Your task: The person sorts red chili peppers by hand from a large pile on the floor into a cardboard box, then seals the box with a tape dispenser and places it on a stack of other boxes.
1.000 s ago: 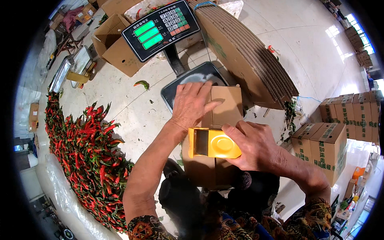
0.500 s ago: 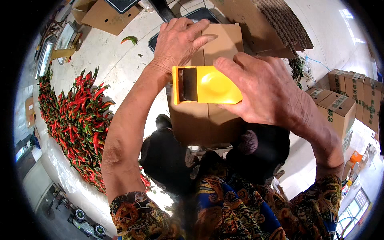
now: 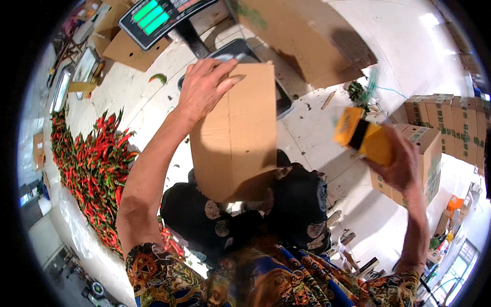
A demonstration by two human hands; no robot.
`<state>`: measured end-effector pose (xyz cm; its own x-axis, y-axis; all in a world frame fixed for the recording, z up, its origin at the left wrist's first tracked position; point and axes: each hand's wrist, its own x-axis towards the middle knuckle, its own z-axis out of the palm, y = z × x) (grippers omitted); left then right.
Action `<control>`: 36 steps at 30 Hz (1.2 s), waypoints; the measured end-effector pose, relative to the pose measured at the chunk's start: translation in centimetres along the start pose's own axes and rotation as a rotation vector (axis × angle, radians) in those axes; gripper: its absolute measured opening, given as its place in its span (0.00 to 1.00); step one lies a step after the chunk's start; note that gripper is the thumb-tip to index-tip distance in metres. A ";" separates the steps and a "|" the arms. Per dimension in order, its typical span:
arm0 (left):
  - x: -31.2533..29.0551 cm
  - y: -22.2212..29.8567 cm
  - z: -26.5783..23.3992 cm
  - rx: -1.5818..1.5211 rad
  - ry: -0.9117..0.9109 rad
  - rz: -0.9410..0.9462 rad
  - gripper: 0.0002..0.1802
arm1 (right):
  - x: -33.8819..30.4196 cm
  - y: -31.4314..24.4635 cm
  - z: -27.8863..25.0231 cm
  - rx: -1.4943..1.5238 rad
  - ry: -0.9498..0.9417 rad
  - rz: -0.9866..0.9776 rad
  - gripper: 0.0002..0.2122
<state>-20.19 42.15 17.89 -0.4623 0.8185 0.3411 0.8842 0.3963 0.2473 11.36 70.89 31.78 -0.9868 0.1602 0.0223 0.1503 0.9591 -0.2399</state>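
Observation:
A closed brown cardboard box (image 3: 240, 133) stands between my knees, its flaps meeting along a centre seam. My left hand (image 3: 207, 84) grips its far left corner, with the thumb lying across the top and some fingertips hidden beyond the edge. Off to the right, away from the box, my right hand (image 3: 399, 158) is closed round a yellow tape dispenser (image 3: 378, 146) that has a black band. That hand and tool are a little blurred.
A scale with a green-lit display (image 3: 151, 18) stands beyond the box. Red and green chili peppers (image 3: 97, 169) are heaped at left. Flat cardboard (image 3: 312, 46) lies at the far right, and printed cartons (image 3: 450, 123) stand at right.
My right hand has swung the tape dispenser from above the box out to the right. My left hand still holds the far end. The view has shifted, bringing the scale display into sight.

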 end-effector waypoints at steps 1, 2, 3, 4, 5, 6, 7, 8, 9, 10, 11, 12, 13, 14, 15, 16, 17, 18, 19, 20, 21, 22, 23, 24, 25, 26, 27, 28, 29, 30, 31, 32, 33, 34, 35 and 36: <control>0.1 0.0 0.0 -0.016 -0.005 -0.016 0.24 | 0.7 -1.7 0.2 0.111 -0.029 0.003 0.30; 0.2 -0.1 0.2 -0.035 -0.008 -0.028 0.24 | 1.2 -2.5 0.1 0.229 -0.037 0.032 0.30; 0.0 -0.1 -0.1 -0.040 -0.015 -0.054 0.24 | 1.9 -3.0 0.3 0.358 -0.049 0.043 0.29; -0.2 0.0 -0.4 -0.051 -0.021 -0.083 0.24 | 2.8 -3.7 -0.3 0.433 -0.070 0.021 0.29; 0.0 0.4 -0.8 -0.051 0.033 -0.055 0.24 | 3.6 -4.7 -1.0 0.491 -0.096 0.058 0.31; 0.2 0.9 -1.3 -0.047 0.088 -0.029 0.25 | 4.1 -5.1 -1.2 0.526 -0.043 -0.010 0.31; 0.4 1.4 -1.9 -0.042 0.143 -0.005 0.25 | 4.7 -5.5 -1.4 0.562 0.008 -0.082 0.32; 0.9 2.1 -3.1 -0.152 0.094 -0.016 0.26 | 5.6 -6.5 -2.3 0.538 0.010 -0.137 0.33; 1.9 3.1 -4.2 -0.285 0.115 0.003 0.26 | 6.0 -6.9 -2.7 0.602 -0.015 -0.127 0.34; 2.8 4.3 -5.2 -0.497 0.094 -0.039 0.27 | 6.3 -7.2 -3.1 0.611 -0.004 -0.180 0.35; 3.2 5.1 -6.1 -0.704 0.070 -0.086 0.30 | 6.8 -7.6 -3.1 0.629 0.003 -0.237 0.36; 3.4 6.1 -6.7 -1.047 -0.097 -0.252 0.33 | 7.0 -8.4 -3.8 0.578 -0.022 -0.234 0.37; 3.4 6.5 -7.0 -1.387 -0.272 -0.415 0.37 | 7.3 -8.8 -3.8 0.567 -0.018 -0.238 0.37; 3.1 6.4 -7.4 -1.389 -0.320 -0.345 0.41 | 7.6 -9.3 -3.7 0.560 -0.015 -0.244 0.37; 2.5 6.7 -7.7 -1.385 -0.293 -0.352 0.45 | 8.0 -9.7 -3.6 0.553 -0.010 -0.248 0.37; 1.8 6.8 -8.5 -1.389 -0.309 -0.347 0.45 | 8.5 -9.7 -3.6 0.592 -0.013 -0.285 0.37; 1.0 7.0 -9.1 -1.402 -0.330 -0.341 0.45 | 8.8 -10.2 -3.8 0.641 -0.045 -0.214 0.39; 0.1 7.3 -9.3 -1.474 -0.346 -0.308 0.44 | 8.9 -10.7 -3.8 0.727 -0.044 -0.126 0.40; -0.6 7.3 -9.0 -1.555 -0.401 -0.300 0.44 | 9.0 -11.1 -3.9 0.811 -0.042 -0.036 0.41; -0.7 7.3 -9.1 -1.429 -0.472 -0.304 0.42 | 9.1 -11.6 -4.3 0.837 -0.018 0.055 0.42; -0.7 7.4 -9.5 -1.302 -0.541 -0.308 0.40 | 9.3 -12.2 -4.3 0.899 0.004 0.070 0.43; -1.2 7.1 -10.4 -1.473 -0.547 -0.242 0.37 | 9.4 -12.7 -4.1 0.963 0.022 0.083 0.44; -1.9 6.8 -10.4 -1.671 -0.550 -0.207 0.29 | 9.6 -13.0 -3.8 0.997 0.030 0.064 0.45; -2.5 6.8 -10.2 -1.723 -0.527 -0.242 0.26 | 9.9 -13.2 -3.6 1.032 0.040 0.042 0.47; -3.0 6.8 -9.8 -1.775 -0.504 -0.277 0.23 | 9.9 -13.5 -3.6 1.034 0.038 0.063 0.48; -3.6 6.6 -9.5 -1.794 -0.540 -0.287 0.21 | 9.7 -13.7 -3.4 1.024 0.065 0.064 0.48; -4.2 6.3 -9.1 -1.813 -0.575 -0.297 0.19 | 9.6 -13.8 -3.3 1.012 0.091 0.066 0.49; -4.8 6.0 -8.8 -1.832 -0.612 -0.306 0.18 | 9.2 -13.5 -2.8 0.983 0.148 0.046 0.49; -5.1 5.9 -8.4 -1.892 -0.587 -0.308 0.17 | 8.6 -11.7 -2.4 0.856 0.175 0.024 0.49; -5.4 5.8 -8.3 -1.948 -0.562 -0.312 0.16 | 8.1 -9.9 -2.0 0.731 0.203 0.002 0.50; -5.8 5.6 -8.1 -2.003 -0.536 -0.312 0.15 | 7.6 -8.3 -1.6 0.607 0.233 -0.019 0.50; -6.3 5.2 -7.8 -2.120 -0.430 -0.362 0.13 | 7.7 -8.0 -1.3 0.591 0.260 -0.029 0.51; -6.7 4.7 -7.7 -2.182 -0.398 -0.397 0.13 | 7.7 -7.8 -1.2 0.618 0.268 -0.029 0.50; -7.1 4.3 -7.7 -2.245 -0.366 -0.432 0.12 | 7.8 -7.9 -1.3 0.643 0.278 -0.028 0.50; -7.6 4.0 -7.8 -2.303 -0.330 -0.475 0.11 | 8.3 -9.4 -1.6 0.717 0.263 -0.019 0.49; -8.2 3.7 -7.5 -2.274 -0.322 -0.511 0.09 | 8.7 -11.2 -1.8 0.792 0.244 -0.003 0.48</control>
<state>-13.58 33.74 22.83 -0.3163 0.9442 -0.0921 -0.8132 -0.2199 0.5388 1.16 61.96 36.40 -0.9326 0.2915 0.2128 -0.0295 0.5260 -0.8500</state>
